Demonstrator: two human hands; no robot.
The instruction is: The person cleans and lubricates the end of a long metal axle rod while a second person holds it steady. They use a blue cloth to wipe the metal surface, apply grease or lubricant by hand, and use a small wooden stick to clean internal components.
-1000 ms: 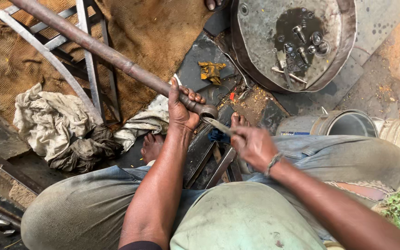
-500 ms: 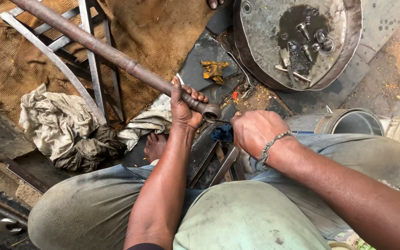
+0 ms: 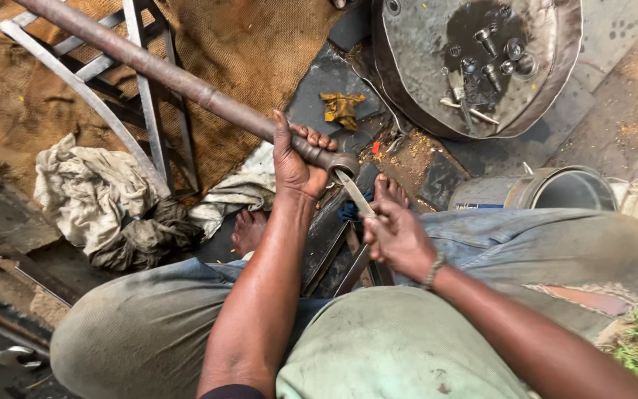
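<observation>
Your left hand (image 3: 297, 159) grips the rusty rod (image 3: 179, 77) just behind its eye end; your right hand (image 3: 396, 236) pinches a thin blade (image 3: 354, 192), scraping that eye. Keep the rod steady and work around it.

The long metal rod (image 3: 179, 77) is a dull rusty grey-brown, and the thin blade (image 3: 354, 193) set against its ring end is pale silvery grey. Far left, the burlap sacking (image 3: 260, 52) is coarse woven tan-brown under a grey steel frame (image 3: 142, 96), beside a dirty cream-white rag (image 3: 90, 196) that darkens to grey. Far right, the round pan (image 3: 555, 81) is dark grey with a black oily patch, the small scrap (image 3: 341, 107) is mustard yellow, and the near trousers (image 3: 142, 332) are faded, grimy grey-blue.
</observation>
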